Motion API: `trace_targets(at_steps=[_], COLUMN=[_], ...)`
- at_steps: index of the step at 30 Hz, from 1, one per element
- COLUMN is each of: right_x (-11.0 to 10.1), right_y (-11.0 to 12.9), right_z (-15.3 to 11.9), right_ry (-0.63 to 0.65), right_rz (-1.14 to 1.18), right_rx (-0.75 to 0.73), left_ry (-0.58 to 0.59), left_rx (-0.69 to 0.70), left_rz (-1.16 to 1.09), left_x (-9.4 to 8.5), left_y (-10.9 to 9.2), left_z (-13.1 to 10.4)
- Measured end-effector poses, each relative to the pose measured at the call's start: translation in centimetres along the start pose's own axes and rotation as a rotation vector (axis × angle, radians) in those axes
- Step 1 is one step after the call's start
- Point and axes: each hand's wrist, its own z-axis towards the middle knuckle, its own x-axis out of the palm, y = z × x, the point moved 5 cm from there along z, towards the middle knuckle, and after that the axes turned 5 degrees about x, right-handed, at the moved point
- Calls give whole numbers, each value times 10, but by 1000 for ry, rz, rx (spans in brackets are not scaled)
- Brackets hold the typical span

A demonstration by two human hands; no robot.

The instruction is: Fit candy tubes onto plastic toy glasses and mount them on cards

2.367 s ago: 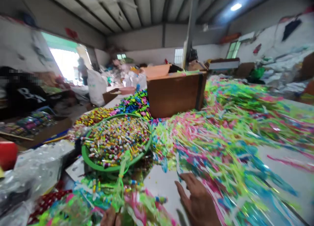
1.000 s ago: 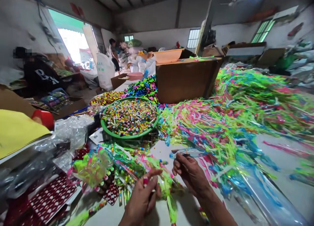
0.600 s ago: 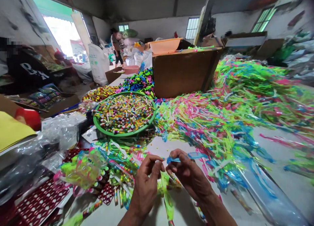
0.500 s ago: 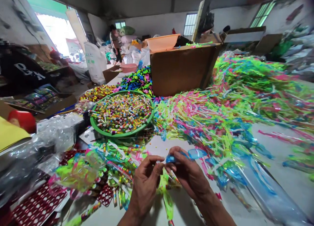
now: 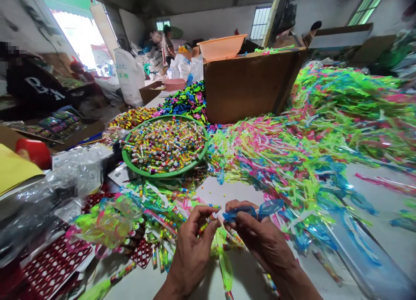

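Between the thumb and fingers of my left hand (image 5: 193, 248) is a small clear tube of coloured beads (image 5: 204, 226), tilted toward the right. My right hand (image 5: 264, 239) is closed on a blue plastic piece shaped like toy glasses (image 5: 271, 207); one loop sticks out to the right past my fingers. The tube's end and the blue piece's near end are close together; whether they touch I cannot tell. Below my hands lies a yellow-green plastic piece (image 5: 225, 267) on the white table. Several more filled tubes lie to the left of my left hand.
A green basket (image 5: 165, 175) heaped with bead tubes stands ahead on the left. Coloured plastic pieces (image 5: 266, 144) spread across the right side. Behind stands a cardboard box (image 5: 247, 89) with an orange basin (image 5: 222, 47). Clear bags (image 5: 78, 174) lie left. People are in the background.
The bead tube in my left hand now shows more plainly. The blue piece has turned in my right hand, so its loops face me more. The whole view has shifted slightly.
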Motion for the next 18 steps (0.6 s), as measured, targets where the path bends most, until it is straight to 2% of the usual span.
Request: trace_targets(at_steps=[7,13,18], right_x=[-2,0,-2], right_y=[-9,5,7], right_z=[-2,-8,-12], right_ry=[-8,12,59], right_rz=[-170,-403,-484], right_rx=[28,-95,-79], left_ry=[56,45,76], left_rx=[-44,-70,-135], left_rz=[1,22,-33], left_x=[-2,0,4], left_y=[-5,-10,-13], left_z=[-6,-13,-15])
